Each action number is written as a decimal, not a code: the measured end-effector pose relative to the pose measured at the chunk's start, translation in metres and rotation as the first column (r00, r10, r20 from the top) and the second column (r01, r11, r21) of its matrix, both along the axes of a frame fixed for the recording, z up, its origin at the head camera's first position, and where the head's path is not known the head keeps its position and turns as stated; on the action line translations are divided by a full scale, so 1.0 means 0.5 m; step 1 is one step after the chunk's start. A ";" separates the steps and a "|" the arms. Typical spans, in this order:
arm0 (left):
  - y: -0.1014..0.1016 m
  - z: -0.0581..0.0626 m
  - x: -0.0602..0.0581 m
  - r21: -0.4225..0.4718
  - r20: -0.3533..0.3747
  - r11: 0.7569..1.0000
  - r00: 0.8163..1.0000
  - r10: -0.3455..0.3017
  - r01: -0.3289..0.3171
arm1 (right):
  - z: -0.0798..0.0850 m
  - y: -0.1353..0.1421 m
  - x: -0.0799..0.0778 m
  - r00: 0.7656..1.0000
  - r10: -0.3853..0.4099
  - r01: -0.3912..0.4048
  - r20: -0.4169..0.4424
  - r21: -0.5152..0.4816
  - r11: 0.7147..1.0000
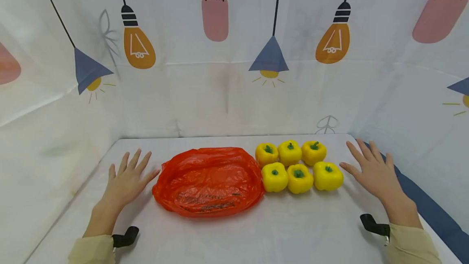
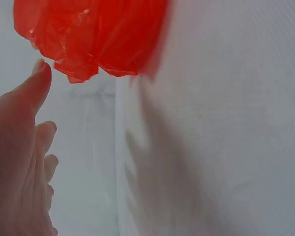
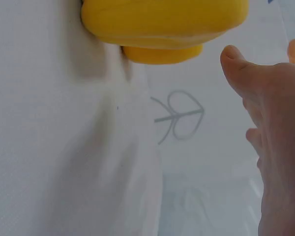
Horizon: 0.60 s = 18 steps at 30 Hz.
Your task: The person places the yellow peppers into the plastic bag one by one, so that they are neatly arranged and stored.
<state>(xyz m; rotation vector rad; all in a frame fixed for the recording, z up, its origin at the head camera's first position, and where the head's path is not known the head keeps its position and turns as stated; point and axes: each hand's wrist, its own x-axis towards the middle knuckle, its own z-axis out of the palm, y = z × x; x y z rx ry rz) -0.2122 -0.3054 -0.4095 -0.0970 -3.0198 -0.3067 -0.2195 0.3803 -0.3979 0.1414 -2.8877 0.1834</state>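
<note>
A red plastic bag (image 1: 209,182) lies on the table, its rim spread into an oval around a sunken middle with dark print. Just left of it is my left hand (image 1: 126,184), fingers spread and holding nothing; the thumb points at the bag's edge. In the left wrist view the crumpled red bag (image 2: 88,34) shows beyond the thumb. Several yellow bell peppers (image 1: 300,178) with green stems stand in two rows against the bag's right side. My right hand (image 1: 377,172) hovers right of them with fingers spread, its thumb near the front right yellow pepper (image 3: 162,19).
A white cloth covers the table (image 1: 293,231). Behind it hangs a white curtain (image 1: 220,101) printed with lamps and bulbs, which also closes in both sides. A dark blue strip (image 1: 428,203) runs along the right edge. Black wrist mounts (image 1: 126,236) sit at both cuffs.
</note>
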 end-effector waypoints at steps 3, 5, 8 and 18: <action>0.007 0.009 0.001 0.028 -0.003 0.999 1.000 -0.015 0.015 | 0.016 -0.012 0.004 1.000 0.006 -0.006 -0.020 -0.003 1.000; 0.014 0.016 0.003 0.051 0.004 0.998 0.999 -0.032 0.032 | 0.026 -0.023 0.007 0.999 0.017 -0.017 -0.033 -0.007 1.000; 0.029 0.026 0.005 0.086 0.029 0.994 0.997 -0.074 0.071 | 0.042 -0.042 0.011 0.998 0.044 -0.044 -0.047 -0.010 0.999; 0.073 0.032 0.008 0.139 0.072 0.978 0.983 -0.167 0.156 | 0.077 -0.114 0.026 0.983 0.163 -0.164 -0.084 -0.006 0.986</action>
